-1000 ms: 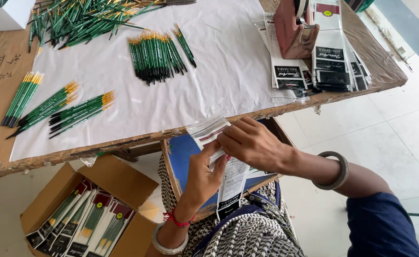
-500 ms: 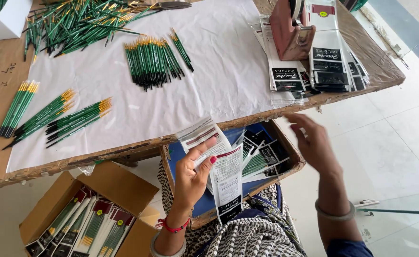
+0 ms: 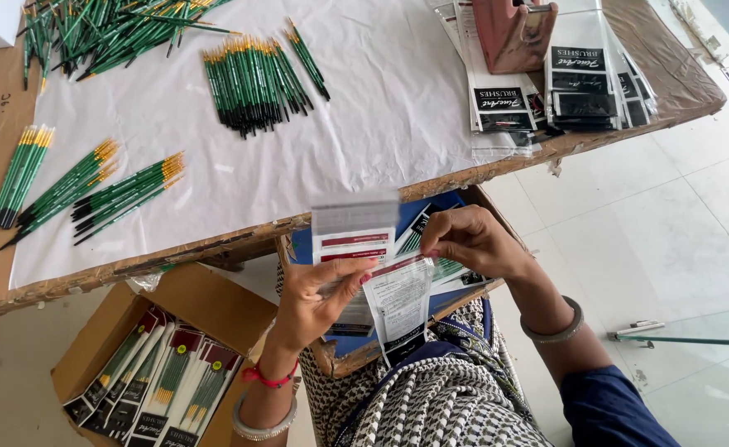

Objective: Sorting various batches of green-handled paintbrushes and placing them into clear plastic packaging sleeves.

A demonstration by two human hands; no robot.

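Clear plastic sleeves (image 3: 356, 248) sit fanned in the left hand (image 3: 319, 302), palm up with thumb clamped across them, over the lap just below the table edge (image 3: 215, 248). The right hand (image 3: 472, 242) curls in and pinches the top of one sleeve (image 3: 399, 302). Behind them lies a tray of packed brushes (image 3: 443, 269); green paintbrushes (image 3: 253, 83) cover the white sheet above, and a cardboard box (image 3: 162, 372) holds finished packs.

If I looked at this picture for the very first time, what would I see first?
Probably the two hands in the middle: the left hand holds a stack of clear packets, and the right hand pinches the top of one. Next, the bundles of green paintbrushes on the white sheet over the table, and the cardboard box of packed brushes at lower left.
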